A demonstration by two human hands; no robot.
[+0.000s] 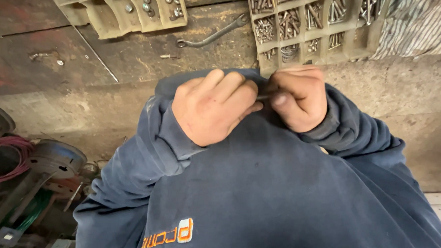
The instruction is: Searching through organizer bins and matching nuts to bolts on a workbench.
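The left hand (pixel 212 109) is curled into a loose fist, fingertips pinching one end of a small dark metal rod-like piece (pixel 264 95); the right hand (pixel 298 99) is clenched around the other end, thumb pressed beneath it. The piece lies between the two hands, its long axis running from one hand to the other, mostly hidden. Both hands rest against a dark blue sweatshirt (pixel 262 186). Just beyond the right hand sits one tan plastic compartment tray of bolts (pixel 314 23); beyond the left hand lie one curved grey wrench (pixel 212 36) and a second tan tray (pixel 124 15)
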